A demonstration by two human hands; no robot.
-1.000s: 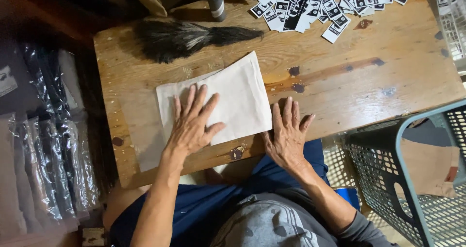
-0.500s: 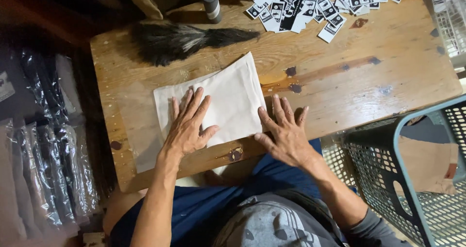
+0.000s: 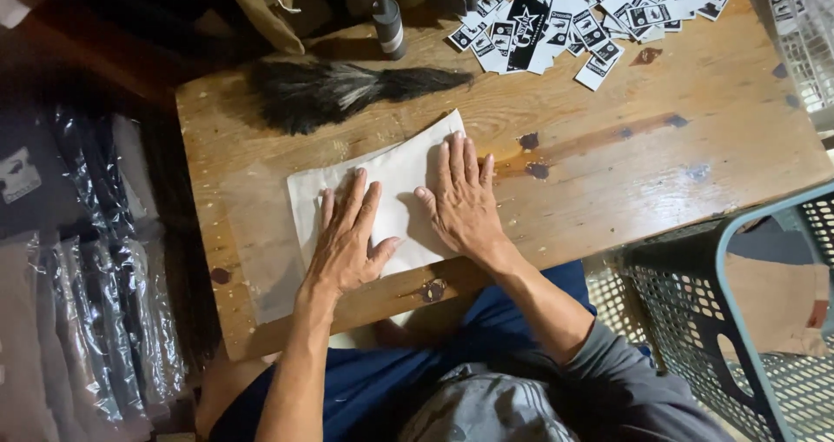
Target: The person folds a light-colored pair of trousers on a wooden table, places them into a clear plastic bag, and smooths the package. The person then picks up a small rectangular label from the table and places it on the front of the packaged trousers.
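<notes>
A white folded cloth in a clear plastic sleeve (image 3: 395,181) lies flat on the wooden table (image 3: 660,172). My left hand (image 3: 347,238) presses palm-down on its left half, fingers spread. Palm-down as well, my right hand (image 3: 465,199) rests on the right half of the sleeve, fingers together pointing away from me. Neither hand grips anything.
A dark feather duster (image 3: 339,90) lies behind the sleeve. A pile of black-and-white printed tags (image 3: 573,16) covers the far right of the table. A green mesh basket (image 3: 738,320) stands at the right. Plastic-wrapped dark garments (image 3: 87,277) are stacked at the left.
My right hand has moved from the table edge up onto the right part of the white sleeve. My left hand stays pressed on the left part.
</notes>
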